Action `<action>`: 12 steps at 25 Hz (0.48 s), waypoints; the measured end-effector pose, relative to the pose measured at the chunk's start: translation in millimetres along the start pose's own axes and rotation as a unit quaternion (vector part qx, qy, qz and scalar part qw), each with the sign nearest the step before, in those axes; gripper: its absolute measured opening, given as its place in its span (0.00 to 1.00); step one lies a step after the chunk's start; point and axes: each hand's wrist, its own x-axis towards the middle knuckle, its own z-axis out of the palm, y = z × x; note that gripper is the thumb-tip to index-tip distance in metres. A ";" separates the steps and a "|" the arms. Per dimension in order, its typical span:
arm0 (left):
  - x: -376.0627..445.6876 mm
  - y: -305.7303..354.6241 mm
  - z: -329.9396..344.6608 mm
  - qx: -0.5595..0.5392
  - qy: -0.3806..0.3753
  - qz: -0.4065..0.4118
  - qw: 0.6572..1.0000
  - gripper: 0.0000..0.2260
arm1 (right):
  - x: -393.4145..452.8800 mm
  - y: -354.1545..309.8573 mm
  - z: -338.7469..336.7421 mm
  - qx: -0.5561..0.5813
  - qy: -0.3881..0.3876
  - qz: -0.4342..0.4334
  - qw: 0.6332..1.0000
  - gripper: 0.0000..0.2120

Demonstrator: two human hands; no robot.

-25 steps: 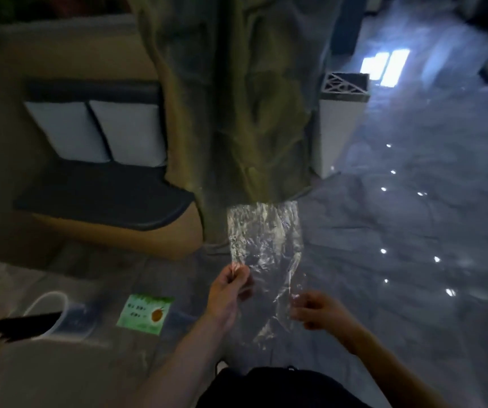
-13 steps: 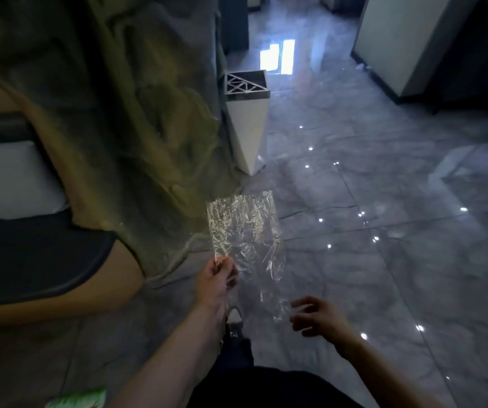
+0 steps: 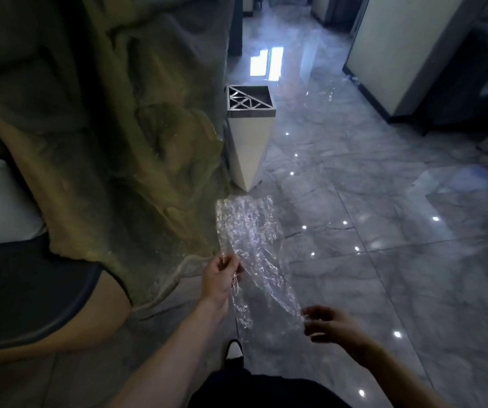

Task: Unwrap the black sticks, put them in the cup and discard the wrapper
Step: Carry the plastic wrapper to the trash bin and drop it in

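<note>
A crinkled clear plastic wrapper (image 3: 250, 240) hangs in front of me, empty as far as I can see. My left hand (image 3: 220, 278) pinches its left edge between thumb and fingers. My right hand (image 3: 329, 323) is lower and to the right, fingers curled at the wrapper's bottom corner; whether it grips the film or only touches it is unclear. A white tapered bin (image 3: 250, 136) with a metal lattice top stands on the floor beyond the wrapper. The cup and the black sticks are out of view.
A rough rock-like pillar (image 3: 136, 128) rises on the left, next to the bin. A dark cushioned bench (image 3: 28, 293) with a white pillow sits at far left. Glossy grey tiled floor (image 3: 384, 231) spreads to the right. A white partition (image 3: 399, 51) stands far right.
My view has swung right and moved forward: the table with the cup and green card has left the frame, and the bin is nearer. My left hand still holds the wrapper.
</note>
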 end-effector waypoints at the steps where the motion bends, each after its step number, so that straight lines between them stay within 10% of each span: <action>1: 10.3 5.8 1.0 0.006 -0.019 -0.002 1.000 0.05 | 7.4 -11.4 2.3 -0.013 -0.006 0.001 1.000 0.14; 12: 90.0 45.5 39.6 0.058 -0.047 0.022 0.997 0.01 | 87.2 -106.3 7.7 0.045 0.010 -0.073 0.996 0.10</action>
